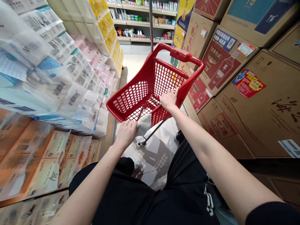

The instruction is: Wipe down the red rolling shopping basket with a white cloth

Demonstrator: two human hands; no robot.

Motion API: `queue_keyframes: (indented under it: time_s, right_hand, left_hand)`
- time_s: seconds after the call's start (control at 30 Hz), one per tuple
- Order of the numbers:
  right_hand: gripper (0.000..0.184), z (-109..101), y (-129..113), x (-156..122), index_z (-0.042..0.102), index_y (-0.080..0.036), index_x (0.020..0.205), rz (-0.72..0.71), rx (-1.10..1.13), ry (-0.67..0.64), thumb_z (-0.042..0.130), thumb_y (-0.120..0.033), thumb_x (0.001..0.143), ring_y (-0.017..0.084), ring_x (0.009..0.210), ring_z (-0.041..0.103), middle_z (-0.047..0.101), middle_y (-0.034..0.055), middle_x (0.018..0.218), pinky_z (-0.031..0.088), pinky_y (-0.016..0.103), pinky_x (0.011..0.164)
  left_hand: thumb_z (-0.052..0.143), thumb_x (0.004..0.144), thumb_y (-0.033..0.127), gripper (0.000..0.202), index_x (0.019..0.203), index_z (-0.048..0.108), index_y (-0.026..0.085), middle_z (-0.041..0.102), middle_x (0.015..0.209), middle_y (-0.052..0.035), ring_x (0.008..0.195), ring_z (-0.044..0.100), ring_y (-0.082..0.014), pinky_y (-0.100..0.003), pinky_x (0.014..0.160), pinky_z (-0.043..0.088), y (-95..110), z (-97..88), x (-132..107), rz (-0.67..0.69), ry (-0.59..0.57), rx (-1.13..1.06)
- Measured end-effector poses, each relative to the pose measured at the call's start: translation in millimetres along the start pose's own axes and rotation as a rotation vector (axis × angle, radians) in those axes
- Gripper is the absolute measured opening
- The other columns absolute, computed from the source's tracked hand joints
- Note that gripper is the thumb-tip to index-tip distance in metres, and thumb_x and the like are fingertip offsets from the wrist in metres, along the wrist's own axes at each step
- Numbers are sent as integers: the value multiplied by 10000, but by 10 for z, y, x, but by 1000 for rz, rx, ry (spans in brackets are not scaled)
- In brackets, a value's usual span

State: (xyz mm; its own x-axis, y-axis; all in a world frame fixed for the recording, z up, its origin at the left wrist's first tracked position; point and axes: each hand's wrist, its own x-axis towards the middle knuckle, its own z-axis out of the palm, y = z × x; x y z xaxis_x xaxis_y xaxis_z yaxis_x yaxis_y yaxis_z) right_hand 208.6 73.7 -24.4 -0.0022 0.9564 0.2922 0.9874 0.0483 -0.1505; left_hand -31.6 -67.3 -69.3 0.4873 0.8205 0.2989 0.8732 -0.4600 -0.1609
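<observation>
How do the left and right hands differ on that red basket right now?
The left hand sits lower, over a pale crumpled cloth beside a dark rod. The right hand sits higher, its fingers curled over the rim of the red plastic basket. Both are bare, palm-down, at the basket's near end.

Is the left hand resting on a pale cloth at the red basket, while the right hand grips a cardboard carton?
No carton: the head view shows the right hand gripping the edge of the red basket. The left hand does rest on the pale cloth.
</observation>
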Motion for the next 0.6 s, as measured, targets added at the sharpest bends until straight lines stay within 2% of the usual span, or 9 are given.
queue_keyframes:
  time_s: [0.1,0.2,0.3,0.37,0.47,0.6]
  right_hand:
    - [389,31,-38,-50,666,-89,1062,86,74,42,378,-273,875,321,1348,234,479,182,1338,-28,594,1093]
    - [377,42,-94,-139,590,-96,1152,163,134,58,433,-245,843,307,1405,73,330,173,1457,29,597,1098]
    - [397,57,-127,-222,542,-113,1195,188,173,40,462,-206,818,288,1420,-53,209,155,1516,109,582,1099]
    - [399,72,-115,-245,537,-127,1200,186,170,44,457,-165,811,280,1422,-79,175,145,1528,150,571,1095]
    - [385,83,-49,-212,565,-142,1165,140,153,36,461,-110,796,282,1424,-74,169,134,1534,165,570,1090]
    - [334,62,40,-103,619,-161,1072,58,154,-62,494,-88,771,292,1422,-78,174,102,1539,146,571,1094]
  left_hand:
    - [373,918,265,203,847,531,159,558,795,-94,797,484,-242,-370,722,363,125,-28,5,4,12,24]
    - [368,917,247,205,839,535,155,558,789,-99,801,486,-246,-373,717,356,298,-59,6,-16,26,23]
    - [360,916,227,208,852,541,150,562,801,-104,809,491,-246,-374,723,356,464,-93,10,-20,31,-13]
    - [359,918,223,206,879,547,146,568,816,-103,815,497,-240,-373,741,361,527,-110,17,13,23,-43]
    - [363,922,228,212,956,556,146,586,856,-100,847,514,-230,-374,793,370,506,-115,25,113,18,-78]
    - [379,911,193,221,1027,565,170,613,921,-90,909,535,-222,-401,900,357,274,-113,-10,225,26,-94]
